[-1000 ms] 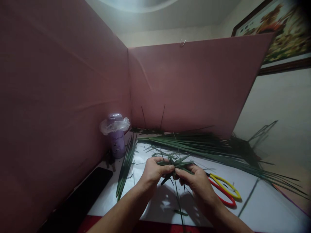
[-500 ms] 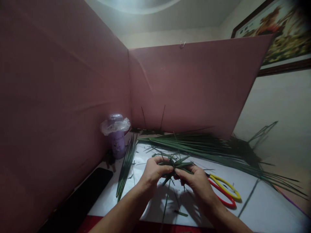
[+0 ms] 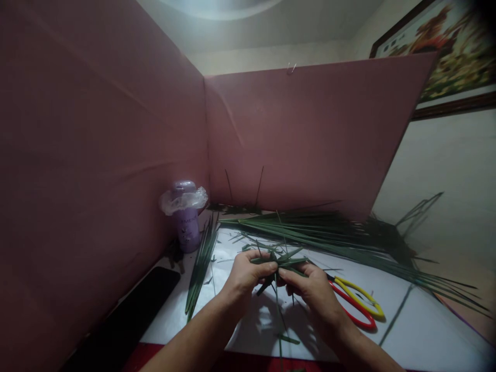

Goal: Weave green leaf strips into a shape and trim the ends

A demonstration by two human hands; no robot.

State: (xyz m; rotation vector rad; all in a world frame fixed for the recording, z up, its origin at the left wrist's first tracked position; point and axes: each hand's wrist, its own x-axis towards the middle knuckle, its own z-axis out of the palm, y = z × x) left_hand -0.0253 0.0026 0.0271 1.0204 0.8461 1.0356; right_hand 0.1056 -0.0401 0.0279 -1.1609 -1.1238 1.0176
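My left hand (image 3: 250, 271) and my right hand (image 3: 306, 279) pinch a small woven piece of green palm leaf strips (image 3: 275, 262) between them, thumbs nearly meeting at its middle. Strip ends stick out around the piece, and one long thin strip (image 3: 278, 315) hangs down toward the table's front edge. Fingers of both hands are partly hidden behind the leaves. Just right of my right hand lie scissors (image 3: 358, 302) with one yellow and one red handle. A short cut leaf piece (image 3: 289, 339) rests on the white surface below my hands.
A long palm frond (image 3: 310, 235) stretches across the back. At left, a bundle of leaf strips (image 3: 201, 268) lies beside a purple bottle (image 3: 188, 225) wrapped in plastic and a dark phone-like slab (image 3: 151, 292). Pink panels (image 3: 306, 139) stand behind and left.
The long hanging strip has shifted to the right below the woven piece. Both hands keep their grip in nearly the same place.
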